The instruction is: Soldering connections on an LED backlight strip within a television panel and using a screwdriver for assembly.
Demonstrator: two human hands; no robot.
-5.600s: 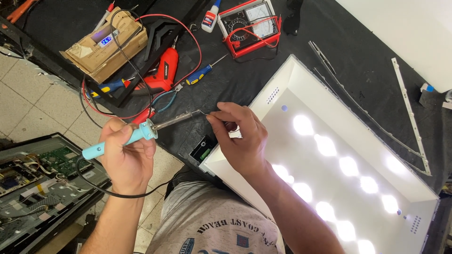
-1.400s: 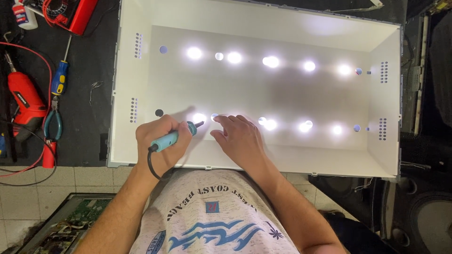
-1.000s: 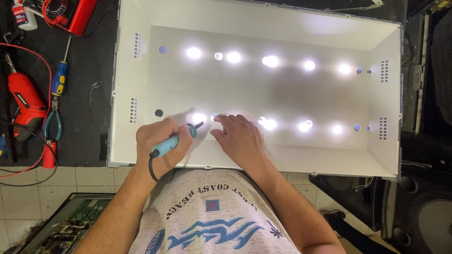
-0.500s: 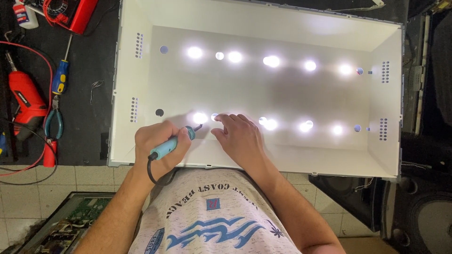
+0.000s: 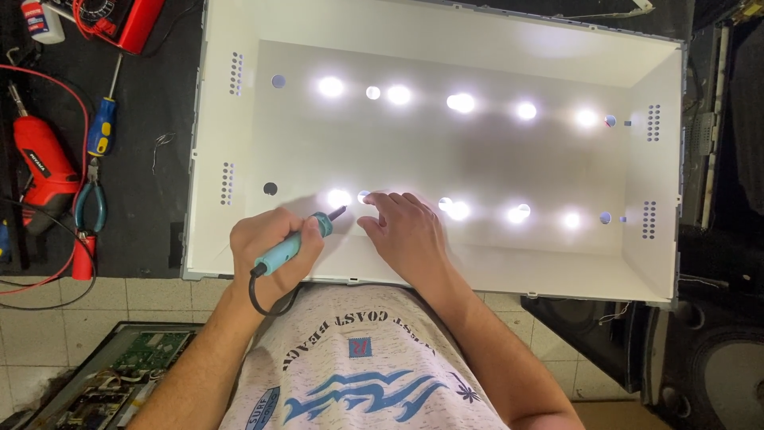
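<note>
So I've got the soldering iron point(image 5: 293, 245) sitting at the near-left of the white backlight tray point(image 5: 239, 247), tip aimed at the near row of lit LEDs point(image 5: 340, 197), right by the leftmost one. My left hand point(image 5: 267, 255) is closed around the teal handle. My right hand point(image 5: 406, 235) is open, palm down, fingertips point(image 5: 372, 201) pressing on the reflector sheet just right of the tip. The glare blows out that spot, so I can't tell whether the tip is actually touching anything.

Stuff that I think could bite me here:

- Those fingertips are really close to a hot tip. One small slip of the left hand and that's a burn.
- The strips are lit, so it looks powered. Bridging two pads with the tip could short a strip.
- The reflector sheet looks thin. Lingering with the iron could probably scorch or melt it.
- The iron's cord point(image 5: 259, 299) hangs off the near edge against my shirt, so a snag could yank the tip sideways.

Off to the left on the black mat are a red cordless driver point(image 5: 44, 171), pliers point(image 5: 89, 203) and a screwdriver point(image 5: 103, 127), well apart from all this.
</note>
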